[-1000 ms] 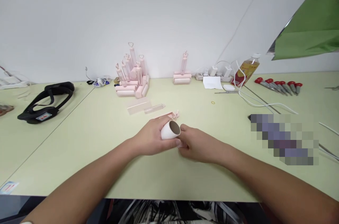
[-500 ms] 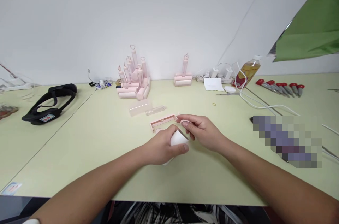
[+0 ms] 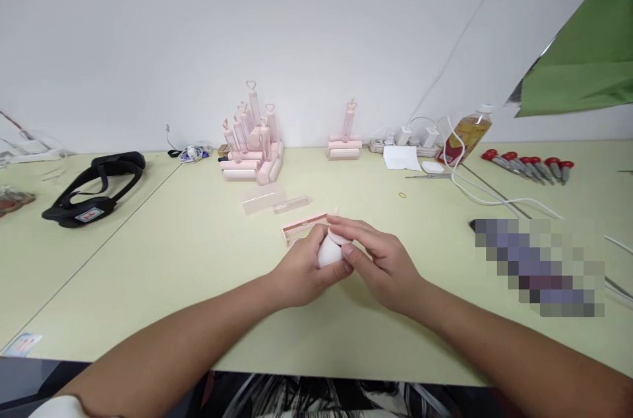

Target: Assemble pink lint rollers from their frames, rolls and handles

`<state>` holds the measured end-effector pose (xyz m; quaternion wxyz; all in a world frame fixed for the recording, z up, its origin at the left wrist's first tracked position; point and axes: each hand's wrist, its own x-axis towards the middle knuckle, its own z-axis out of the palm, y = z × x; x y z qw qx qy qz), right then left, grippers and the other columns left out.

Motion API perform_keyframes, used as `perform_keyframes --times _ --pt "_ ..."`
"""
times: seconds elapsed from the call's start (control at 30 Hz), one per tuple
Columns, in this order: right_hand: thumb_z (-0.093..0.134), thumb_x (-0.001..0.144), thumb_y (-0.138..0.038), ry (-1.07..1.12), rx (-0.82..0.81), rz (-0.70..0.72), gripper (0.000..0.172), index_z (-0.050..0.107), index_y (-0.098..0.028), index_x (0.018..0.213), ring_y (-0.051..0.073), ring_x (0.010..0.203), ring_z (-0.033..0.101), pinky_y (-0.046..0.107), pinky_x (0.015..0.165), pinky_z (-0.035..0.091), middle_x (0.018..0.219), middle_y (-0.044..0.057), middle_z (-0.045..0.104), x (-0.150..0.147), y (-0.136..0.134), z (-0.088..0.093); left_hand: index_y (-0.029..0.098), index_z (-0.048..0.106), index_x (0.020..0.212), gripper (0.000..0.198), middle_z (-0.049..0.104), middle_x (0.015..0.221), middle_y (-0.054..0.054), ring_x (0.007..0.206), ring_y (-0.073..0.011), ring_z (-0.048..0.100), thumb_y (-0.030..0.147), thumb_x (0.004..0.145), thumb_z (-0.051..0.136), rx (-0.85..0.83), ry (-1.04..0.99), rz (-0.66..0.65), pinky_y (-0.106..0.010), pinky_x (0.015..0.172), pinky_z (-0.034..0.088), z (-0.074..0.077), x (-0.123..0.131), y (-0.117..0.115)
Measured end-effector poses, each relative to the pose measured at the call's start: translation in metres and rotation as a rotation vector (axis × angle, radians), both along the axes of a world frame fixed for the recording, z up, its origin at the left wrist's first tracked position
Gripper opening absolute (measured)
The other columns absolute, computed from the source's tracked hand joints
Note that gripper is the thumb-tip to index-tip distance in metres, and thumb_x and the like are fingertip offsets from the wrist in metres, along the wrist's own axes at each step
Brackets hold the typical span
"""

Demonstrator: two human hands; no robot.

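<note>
My left hand (image 3: 299, 276) is wrapped round a white lint roller roll (image 3: 329, 253), held tilted above the table. Against its upper right end sits a pale pink round end cap (image 3: 338, 237), pinched by the fingers and thumb of my right hand (image 3: 388, 266). How deep the cap sits in the roll is hidden. Just beyond my hands lies an open pink lint roller frame (image 3: 299, 227), partly covered by my fingers. Behind it are a translucent pink cover (image 3: 263, 198) and a clear slim handle tube (image 3: 291, 205).
Several assembled pink lint rollers (image 3: 247, 167) stand by the wall, with another (image 3: 345, 149) to their right. A drink bottle (image 3: 465, 138), white cables (image 3: 487, 197) and red-ended tools (image 3: 534, 167) are at right. A black head strap (image 3: 93, 187) lies left.
My right hand has moved left and brought the pink cap onto the open end of the roll, which was uncovered before. My left hand keeps its hold.
</note>
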<state>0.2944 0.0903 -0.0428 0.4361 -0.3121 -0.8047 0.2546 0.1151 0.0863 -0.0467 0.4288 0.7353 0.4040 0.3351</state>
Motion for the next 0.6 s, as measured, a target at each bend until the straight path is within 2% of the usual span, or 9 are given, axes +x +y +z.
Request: perform_keyframes --times 0.1,0.4,0.6 --pt "0.053 0.093 -0.021 0.008 0.058 -0.009 0.032 0.066 -0.025 0.122 0.023 0.121 0.058 0.045 0.106 0.046 0.129 0.007 0.064 -0.0001 -0.0013 -0.0008 0.02 0.049 0.121 0.046 0.059 0.117 -0.008 0.1 -0.0227 0.057 0.048 0.086 0.06 0.014 -0.031 -0.005 -0.034 0.08 0.046 -0.0011 -0.0006 0.0" --pt "0.053 0.093 -0.023 0.044 0.056 -0.043 0.03 0.069 -0.026 0.119 0.023 0.117 0.062 0.043 0.102 0.05 0.124 0.006 0.067 -0.0011 -0.0014 -0.0015 0.021 0.047 0.124 0.046 0.058 0.123 -0.009 0.108 -0.023 0.056 0.044 0.087 0.062 0.049 -0.092 -0.014 -0.035 0.087 0.046 -0.0033 -0.0027 0.0013" --pt "0.051 0.094 -0.022 0.047 0.05 -0.02 0.033 0.065 -0.027 0.124 0.023 0.121 0.06 0.044 0.105 0.048 0.129 0.006 0.064 -0.0021 -0.0025 -0.0032 0.021 0.046 0.125 0.046 0.058 0.123 -0.008 0.108 -0.0228 0.057 0.045 0.088 0.06 0.059 -0.108 -0.028 -0.035 0.086 0.047 -0.0035 -0.0018 0.002"
